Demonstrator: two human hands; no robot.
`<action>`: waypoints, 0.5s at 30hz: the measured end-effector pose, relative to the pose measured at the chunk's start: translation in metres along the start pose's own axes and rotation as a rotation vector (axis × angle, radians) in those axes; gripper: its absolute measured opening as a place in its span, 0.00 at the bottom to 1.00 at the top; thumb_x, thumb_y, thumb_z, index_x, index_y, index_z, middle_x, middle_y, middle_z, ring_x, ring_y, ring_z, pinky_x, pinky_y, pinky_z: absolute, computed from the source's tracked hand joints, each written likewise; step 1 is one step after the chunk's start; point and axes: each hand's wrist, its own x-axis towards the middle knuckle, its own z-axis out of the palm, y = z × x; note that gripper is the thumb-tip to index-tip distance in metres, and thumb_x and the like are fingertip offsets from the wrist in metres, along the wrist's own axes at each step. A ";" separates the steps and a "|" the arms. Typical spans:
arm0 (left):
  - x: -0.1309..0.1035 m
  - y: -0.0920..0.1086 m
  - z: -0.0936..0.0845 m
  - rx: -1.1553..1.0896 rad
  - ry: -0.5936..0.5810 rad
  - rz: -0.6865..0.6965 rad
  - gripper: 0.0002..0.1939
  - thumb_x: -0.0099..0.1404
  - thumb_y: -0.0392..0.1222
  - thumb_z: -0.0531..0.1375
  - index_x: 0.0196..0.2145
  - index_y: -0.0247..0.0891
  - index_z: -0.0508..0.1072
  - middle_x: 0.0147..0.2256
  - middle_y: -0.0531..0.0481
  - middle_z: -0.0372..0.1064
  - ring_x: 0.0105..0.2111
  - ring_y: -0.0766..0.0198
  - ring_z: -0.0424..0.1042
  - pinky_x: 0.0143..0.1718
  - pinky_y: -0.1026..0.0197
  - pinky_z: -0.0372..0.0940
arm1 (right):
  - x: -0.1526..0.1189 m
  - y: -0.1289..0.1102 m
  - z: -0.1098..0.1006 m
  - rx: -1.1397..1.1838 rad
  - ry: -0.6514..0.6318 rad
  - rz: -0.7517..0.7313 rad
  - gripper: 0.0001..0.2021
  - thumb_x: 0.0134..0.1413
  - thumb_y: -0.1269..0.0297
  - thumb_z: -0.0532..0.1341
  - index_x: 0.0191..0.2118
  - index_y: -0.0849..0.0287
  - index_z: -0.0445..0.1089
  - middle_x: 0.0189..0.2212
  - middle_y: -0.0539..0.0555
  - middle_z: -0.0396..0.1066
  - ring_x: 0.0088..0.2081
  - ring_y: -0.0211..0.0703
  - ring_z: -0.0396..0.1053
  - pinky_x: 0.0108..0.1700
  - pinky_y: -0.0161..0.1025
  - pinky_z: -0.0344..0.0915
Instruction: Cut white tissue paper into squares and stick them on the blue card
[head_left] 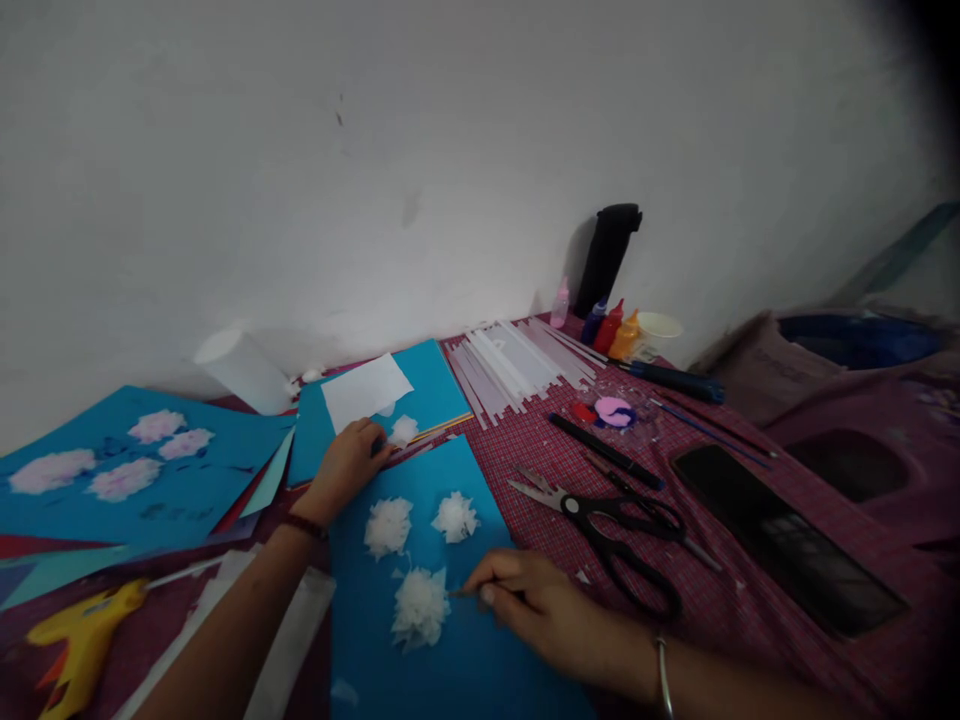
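A blue sheet [465, 660] lies before me with three crumpled white tissue-paper puffs on it: one upper left [388, 526], one upper right [455, 517] and a larger one [421, 607] lower down. My right hand [536, 605] pinches a thin stick [459, 594], whose tip points at the larger puff's right side. Most of the stick is hidden in the fingers. My left hand [351, 462] is at the sheet's upper left edge, its fingers curled together. Beside its fingertips is a small white tissue piece [403, 431]. What those fingers hold, if anything, is hidden.
Scissors [574, 507], a black phone [780, 540] and a paint palette [615, 411] lie on the right. White paper strips [517, 365] and paint bottles [609, 328] stand farther back. At left are a yellow glue gun [90, 640] and a blue sheet with pinkish puffs [225, 480].
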 end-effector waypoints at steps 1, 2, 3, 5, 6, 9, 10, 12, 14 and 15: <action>-0.001 0.001 0.000 -0.011 0.005 -0.005 0.09 0.61 0.46 0.54 0.28 0.39 0.69 0.31 0.46 0.66 0.36 0.54 0.66 0.40 0.54 0.61 | 0.000 0.001 0.001 -0.004 0.002 0.001 0.12 0.58 0.69 0.53 0.39 0.61 0.75 0.29 0.53 0.72 0.29 0.37 0.68 0.32 0.32 0.63; -0.001 0.002 0.000 -0.025 0.009 -0.011 0.09 0.61 0.45 0.55 0.27 0.40 0.68 0.31 0.47 0.66 0.35 0.55 0.66 0.39 0.55 0.60 | -0.001 0.002 0.001 -0.007 0.004 -0.001 0.12 0.58 0.69 0.53 0.39 0.61 0.75 0.29 0.52 0.72 0.29 0.37 0.68 0.32 0.32 0.64; -0.002 0.003 -0.001 -0.042 0.014 -0.018 0.09 0.61 0.45 0.55 0.26 0.40 0.68 0.30 0.48 0.66 0.34 0.55 0.65 0.39 0.55 0.60 | -0.001 0.004 0.002 -0.006 0.008 -0.003 0.12 0.59 0.70 0.53 0.39 0.60 0.75 0.29 0.52 0.72 0.28 0.36 0.68 0.32 0.32 0.64; -0.002 0.005 -0.003 -0.086 0.028 -0.045 0.10 0.60 0.46 0.55 0.25 0.39 0.67 0.29 0.49 0.65 0.33 0.57 0.65 0.37 0.57 0.60 | 0.000 0.005 0.003 0.007 0.014 -0.003 0.12 0.59 0.70 0.53 0.39 0.60 0.74 0.30 0.52 0.72 0.28 0.36 0.68 0.32 0.32 0.64; -0.003 0.006 -0.004 -0.113 0.039 -0.067 0.11 0.60 0.47 0.55 0.24 0.39 0.67 0.28 0.50 0.65 0.32 0.58 0.65 0.36 0.58 0.60 | 0.000 0.005 0.003 0.016 0.016 0.002 0.12 0.59 0.70 0.53 0.39 0.60 0.74 0.30 0.52 0.72 0.28 0.36 0.68 0.31 0.32 0.64; -0.007 0.010 -0.014 -0.213 0.080 -0.161 0.14 0.61 0.49 0.53 0.25 0.38 0.67 0.25 0.52 0.64 0.28 0.62 0.65 0.31 0.61 0.60 | 0.001 0.003 0.002 0.027 0.011 0.042 0.11 0.59 0.68 0.53 0.38 0.60 0.74 0.29 0.51 0.72 0.27 0.36 0.68 0.30 0.32 0.64; -0.011 0.012 -0.019 -0.251 0.090 -0.192 0.15 0.61 0.50 0.52 0.25 0.38 0.67 0.24 0.53 0.63 0.27 0.63 0.65 0.30 0.62 0.60 | 0.001 0.002 0.002 0.030 0.011 0.056 0.11 0.59 0.67 0.53 0.38 0.60 0.74 0.28 0.51 0.71 0.27 0.36 0.68 0.29 0.32 0.64; -0.023 0.018 -0.030 -0.323 0.100 -0.243 0.16 0.61 0.52 0.52 0.25 0.38 0.67 0.24 0.54 0.63 0.27 0.64 0.65 0.29 0.64 0.59 | 0.000 0.000 0.001 0.055 0.007 0.069 0.11 0.61 0.65 0.53 0.38 0.60 0.73 0.29 0.51 0.71 0.27 0.35 0.68 0.30 0.32 0.65; -0.041 0.026 -0.042 -0.384 0.102 -0.281 0.16 0.61 0.53 0.53 0.26 0.38 0.68 0.24 0.55 0.63 0.27 0.65 0.64 0.28 0.65 0.59 | -0.001 -0.001 0.001 0.110 0.004 0.044 0.12 0.62 0.61 0.53 0.38 0.61 0.72 0.30 0.52 0.71 0.28 0.36 0.68 0.31 0.33 0.66; -0.052 0.032 -0.048 -0.414 0.104 -0.301 0.16 0.60 0.53 0.54 0.26 0.38 0.68 0.24 0.55 0.63 0.26 0.65 0.63 0.28 0.65 0.59 | -0.002 -0.001 0.001 0.144 0.004 0.017 0.13 0.62 0.58 0.53 0.38 0.61 0.71 0.30 0.52 0.70 0.29 0.36 0.68 0.31 0.33 0.66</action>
